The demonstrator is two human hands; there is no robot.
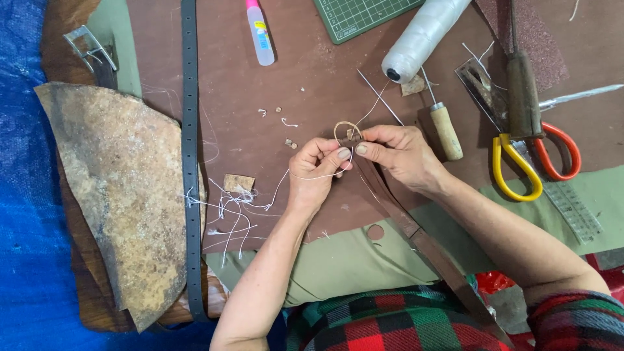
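Brown strap (396, 214) runs from the lap up over the board (260, 84) to both hands, near end low by the plaid shirt (390, 322), far end pinched at mid-table. At that far end, a small tan loop (346, 128) stands up just above the fingertips.

Left hand (318, 170): thumb and forefinger pressed together on the strap tip from the left, other fingers curled under. A white thread (305, 175) trails out below the hand toward loose thread ends (227, 211) on the board.

Right hand (400, 153): thumb and forefinger pinching the same tip from the right, nails nearly meeting the left's. Judged: the two pinches steady the tip so loop and thread stay put; strap length left slack over the lap for that reason.

Thread also rises from the hands to a white spool (419, 39) lying on its side, just beyond.

Close right, within reach: wooden-handled awl (445, 127), then yellow-and-red scissors (533, 159), a dark-handled tool (523, 94) across them, a clear ruler (572, 208).

Far edge: glue tube (260, 32), green cutting mat (357, 16).

Left: dark punched belt (190, 162) laid lengthwise, buckle (91, 49), large rough hide piece (123, 195) on blue sheet (26, 195). Small leather scrap (238, 182) among the threads. Green cloth (344, 260) under the forearms.
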